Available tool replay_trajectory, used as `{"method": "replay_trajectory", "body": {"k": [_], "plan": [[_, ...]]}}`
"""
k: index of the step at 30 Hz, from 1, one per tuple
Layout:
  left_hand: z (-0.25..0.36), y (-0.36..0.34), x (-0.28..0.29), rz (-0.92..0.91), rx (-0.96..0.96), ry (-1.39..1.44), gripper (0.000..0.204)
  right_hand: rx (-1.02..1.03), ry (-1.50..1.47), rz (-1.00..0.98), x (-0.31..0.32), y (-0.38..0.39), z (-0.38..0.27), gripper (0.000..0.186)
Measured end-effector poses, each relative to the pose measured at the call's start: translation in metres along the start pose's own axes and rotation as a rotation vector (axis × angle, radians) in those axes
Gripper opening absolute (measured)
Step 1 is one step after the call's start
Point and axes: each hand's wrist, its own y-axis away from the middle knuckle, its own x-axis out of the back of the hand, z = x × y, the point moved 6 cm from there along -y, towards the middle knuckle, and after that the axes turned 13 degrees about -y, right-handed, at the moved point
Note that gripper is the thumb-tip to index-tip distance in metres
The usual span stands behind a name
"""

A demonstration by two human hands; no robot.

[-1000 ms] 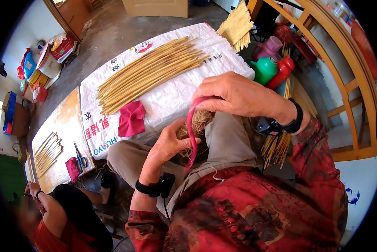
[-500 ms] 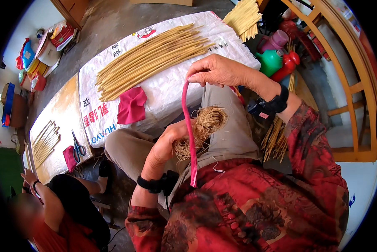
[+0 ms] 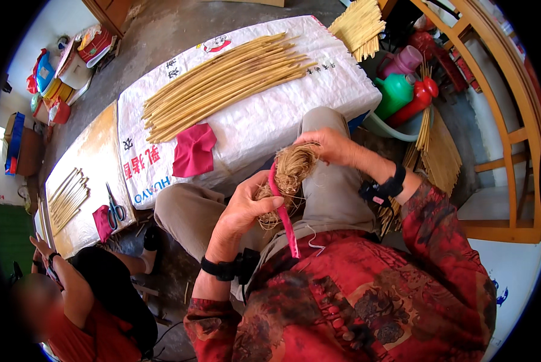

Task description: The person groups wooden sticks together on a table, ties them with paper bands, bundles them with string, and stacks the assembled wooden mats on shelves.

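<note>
One fibre bundle [image 3: 295,169], magenta strip [image 3: 288,225] alongside, fills the left fingers [image 3: 267,206]. Right fingers [image 3: 316,140] pinch its one-o'clock end.

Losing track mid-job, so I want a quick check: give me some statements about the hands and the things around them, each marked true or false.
1. The left hand has its thumb on the pink strip. True.
2. The right hand holds the scissors. False: it is at the upper end of the fibre bundle; the scissors lie beside the smaller pink cloth.
3. The larger pink cloth lies on the white sheet. True.
4. The green container is left of the hands. False: it is to their right, next to the red container.
5. The other person is at the lower left. True.
</note>
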Motion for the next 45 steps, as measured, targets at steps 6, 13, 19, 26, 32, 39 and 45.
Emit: {"method": "replay_trajectory", "body": {"k": [6, 13, 19, 26, 32, 39, 45], "plan": [[0.004, -0.004, 0.012, 0.116, -0.019, -0.001, 0.049, 0.119, 0.447, -0.016, -0.042, 0.038, -0.003, 0.023], [0.002, -0.014, 0.019, 0.243, -0.061, 0.011, 0.051, 0.423, 0.146, 0.289, -0.033, 0.053, -0.051, 0.024], [-0.001, -0.018, 0.018, 0.32, -0.103, 0.02, 0.051, 0.46, 0.289, 0.24, -0.047, 0.069, -0.068, 0.038], [-0.004, -0.02, 0.015, 0.369, -0.099, -0.034, 0.059, 0.179, 0.55, 0.169, -0.066, 0.061, -0.045, 0.035], [0.001, -0.018, 0.014, 0.311, -0.119, -0.151, 0.062, 0.3, 0.471, 0.154, -0.046, 0.059, -0.045, 0.017], [-0.018, -0.02, 0.025, 0.319, -0.095, -0.352, 0.062, 0.53, 0.285, 0.235, -0.033, 0.064, -0.084, 0.018], [0.005, -0.022, 0.014, 0.376, -0.334, -0.299, 0.071, 0.435, 0.364, 0.109, -0.047, 0.058, -0.066, 0.022]]}}
